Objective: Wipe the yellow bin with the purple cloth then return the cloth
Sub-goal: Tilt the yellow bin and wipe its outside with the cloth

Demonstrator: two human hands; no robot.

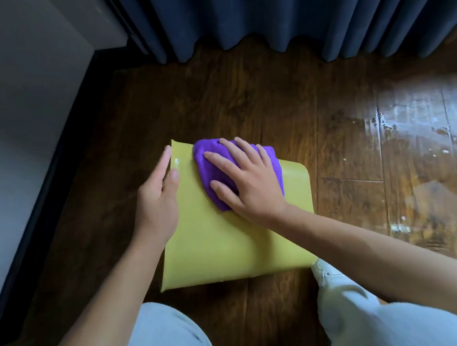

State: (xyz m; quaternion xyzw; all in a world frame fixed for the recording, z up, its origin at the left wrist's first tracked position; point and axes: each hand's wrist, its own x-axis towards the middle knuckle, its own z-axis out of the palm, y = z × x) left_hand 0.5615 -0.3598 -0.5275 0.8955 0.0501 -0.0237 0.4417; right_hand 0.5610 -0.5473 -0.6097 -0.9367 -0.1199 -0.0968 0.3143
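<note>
The yellow bin (228,237) lies on the floor (344,139), its long axis running toward the knees. The right hand (246,179), fingers spread flat, presses the purple cloth (207,172) onto the bin's far end, so most unwiped surface lies nearward. The left hand (156,199) clasps the bin's far left edge.

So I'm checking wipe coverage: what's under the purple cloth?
The yellow bin: the purple cloth lies on its far part, pressed flat by the right hand. The surface beneath the cloth is hidden.

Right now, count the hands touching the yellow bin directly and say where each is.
1. The left hand grips the yellow bin at its far left edge. The right hand presses flat on the purple cloth at the bin's far end, not on the plastic itself.
</note>
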